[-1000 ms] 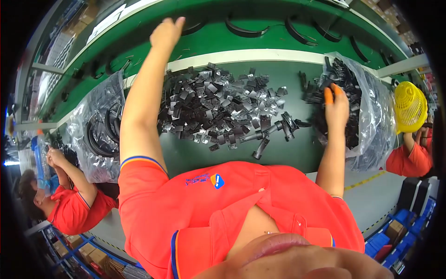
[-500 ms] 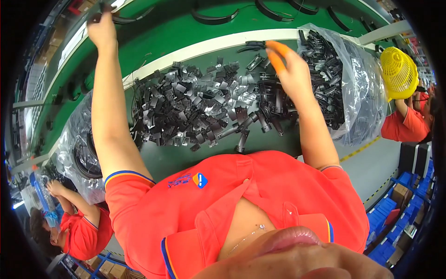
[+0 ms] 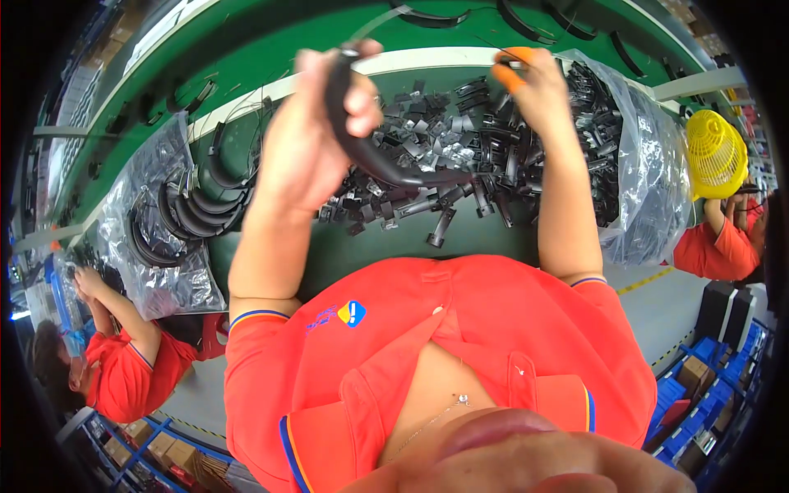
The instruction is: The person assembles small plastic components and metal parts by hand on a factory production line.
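Observation:
My left hand (image 3: 308, 135) is raised over the left side of the table, its fingers closed around a curved black headband (image 3: 362, 152). The band's lower end curves right, above a pile of small black plastic pieces (image 3: 436, 144). A thin clear strip (image 3: 378, 22) sticks up near its upper end. Orange finger covers are on the thumb and forefinger of my right hand (image 3: 538, 86), which pinches a small dark piece (image 3: 514, 62), mostly hidden, at the table's far edge. Beside this hand an open clear bag (image 3: 645, 156) spills more black pieces.
Several curved black bands (image 3: 197, 209) lie on a plastic bag (image 3: 156, 279) at left. Beyond the table's pale rim, more bands rest on a green conveyor belt (image 3: 329, 25). A yellow basket (image 3: 715, 152) is at right. Co-workers in red sit left (image 3: 131, 374) and right (image 3: 719, 246).
My left hand has come back from the conveyor, rightward and nearer, with the headband in it. My right hand has shifted slightly right and away, leaving the small pieces at the pile's far edge.

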`<action>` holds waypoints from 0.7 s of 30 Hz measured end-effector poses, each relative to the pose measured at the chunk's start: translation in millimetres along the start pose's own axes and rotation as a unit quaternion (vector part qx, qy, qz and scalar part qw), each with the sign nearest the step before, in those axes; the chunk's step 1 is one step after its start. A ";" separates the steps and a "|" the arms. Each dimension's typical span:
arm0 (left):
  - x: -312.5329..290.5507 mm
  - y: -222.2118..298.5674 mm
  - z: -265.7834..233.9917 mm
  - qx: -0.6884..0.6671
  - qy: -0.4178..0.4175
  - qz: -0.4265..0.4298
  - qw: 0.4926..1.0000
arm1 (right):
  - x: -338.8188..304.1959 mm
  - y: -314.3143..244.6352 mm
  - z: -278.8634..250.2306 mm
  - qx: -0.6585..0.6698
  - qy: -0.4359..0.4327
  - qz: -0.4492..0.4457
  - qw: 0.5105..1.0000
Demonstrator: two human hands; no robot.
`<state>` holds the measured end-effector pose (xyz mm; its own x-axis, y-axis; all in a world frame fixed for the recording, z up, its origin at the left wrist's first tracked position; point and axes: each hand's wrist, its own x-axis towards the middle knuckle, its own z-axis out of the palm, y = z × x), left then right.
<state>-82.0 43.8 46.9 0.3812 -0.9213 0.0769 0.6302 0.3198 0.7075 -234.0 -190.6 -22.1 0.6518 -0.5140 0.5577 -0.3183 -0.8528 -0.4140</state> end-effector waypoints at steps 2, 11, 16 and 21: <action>-6.0 -20.2 1.7 0.035 -0.005 -0.014 0.999 | -8.0 -35.4 -30.7 0.347 0.031 0.220 0.911; -5.7 -69.0 13.6 0.005 0.006 -0.070 0.998 | -54.1 -84.3 -76.9 0.634 -0.164 0.319 0.685; -3.5 -75.5 15.7 0.008 0.018 -0.108 0.994 | -57.1 -86.3 -52.8 0.670 -0.090 0.313 0.667; -3.9 -78.1 13.7 0.024 0.019 -0.123 0.992 | -55.1 -86.1 -47.7 0.652 -0.068 0.296 0.695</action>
<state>-142.0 19.4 1.0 0.2446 -0.9611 -0.1281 0.6748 0.0739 0.7343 -275.4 -93.2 17.2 0.7589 -0.6507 -0.0241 0.2781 0.3573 -0.8916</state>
